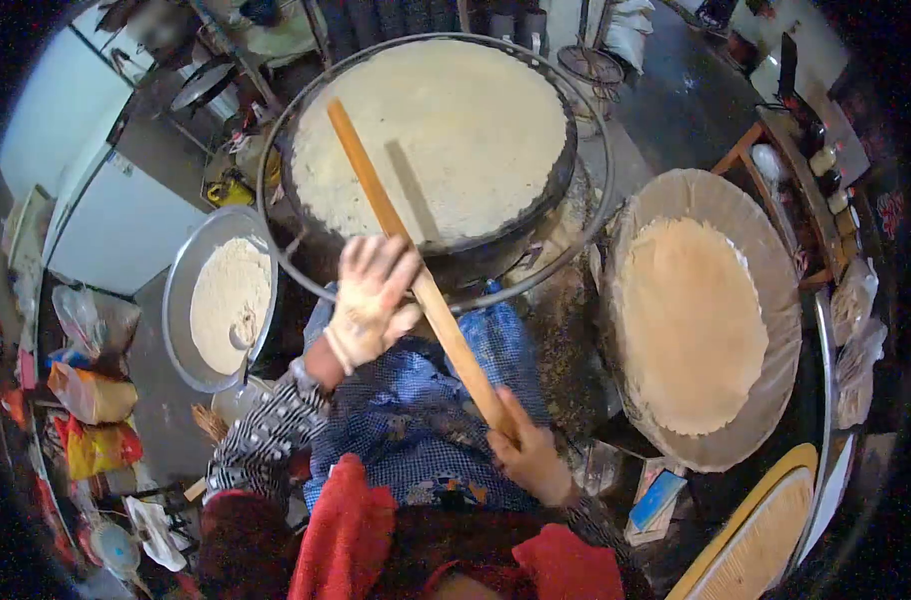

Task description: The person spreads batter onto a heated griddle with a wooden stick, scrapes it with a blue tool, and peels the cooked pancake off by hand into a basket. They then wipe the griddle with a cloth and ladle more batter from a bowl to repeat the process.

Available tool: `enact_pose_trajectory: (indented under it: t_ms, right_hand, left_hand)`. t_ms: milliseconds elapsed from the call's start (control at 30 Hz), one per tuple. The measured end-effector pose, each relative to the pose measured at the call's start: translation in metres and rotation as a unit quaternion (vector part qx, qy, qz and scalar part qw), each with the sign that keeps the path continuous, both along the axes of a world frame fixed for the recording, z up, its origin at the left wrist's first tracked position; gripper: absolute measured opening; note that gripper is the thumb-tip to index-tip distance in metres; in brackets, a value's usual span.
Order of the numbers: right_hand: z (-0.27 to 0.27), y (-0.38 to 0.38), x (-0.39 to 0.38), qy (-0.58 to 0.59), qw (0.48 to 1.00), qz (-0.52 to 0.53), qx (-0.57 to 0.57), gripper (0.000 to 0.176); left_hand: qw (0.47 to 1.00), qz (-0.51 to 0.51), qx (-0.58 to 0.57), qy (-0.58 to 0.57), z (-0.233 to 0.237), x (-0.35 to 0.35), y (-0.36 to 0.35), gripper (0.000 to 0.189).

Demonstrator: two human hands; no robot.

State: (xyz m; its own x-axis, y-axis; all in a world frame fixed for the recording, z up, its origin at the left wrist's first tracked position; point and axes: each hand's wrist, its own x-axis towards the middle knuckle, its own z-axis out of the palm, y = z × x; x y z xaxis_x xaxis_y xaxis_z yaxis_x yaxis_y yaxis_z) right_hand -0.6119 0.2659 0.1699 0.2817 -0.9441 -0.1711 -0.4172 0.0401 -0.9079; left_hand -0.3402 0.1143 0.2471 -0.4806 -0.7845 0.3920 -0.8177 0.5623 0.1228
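Observation:
My right hand is wrapped round the near end of a long flat wooden stick. The stick slants up and left, its far end over a large round griddle. A pale sheet of batter covers most of the griddle, and the stick's shadow falls across it. My left hand, in a pale glove, is beside the middle of the stick. Its fingers are stretched out, slightly blurred, with the tips overlapping the stick's edge in this view.
A metal ring surrounds the griddle. On the left stands a metal basin of pale batter with a ladle in it. On the right, a large lined basket holds a stack of thin tan flatbreads. A blue box lies near my right forearm.

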Motion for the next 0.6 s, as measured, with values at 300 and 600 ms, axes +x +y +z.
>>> enact_pose_trajectory:
  t_ms: [300,600]
  right_hand:
    - [0.047,-0.034,-0.029,-0.233,0.902,-0.218,0.291,0.058]
    - [0.022,-0.146,0.053,-0.332,0.886,-0.004,0.324,0.057]
  left_hand:
    - [0.976,-0.145,0.084,-0.142,-0.085,-0.128,-0.174,0.096]
    - [0.991,0.004,0.064,-0.115,-0.081,0.069,-0.211,0.091]
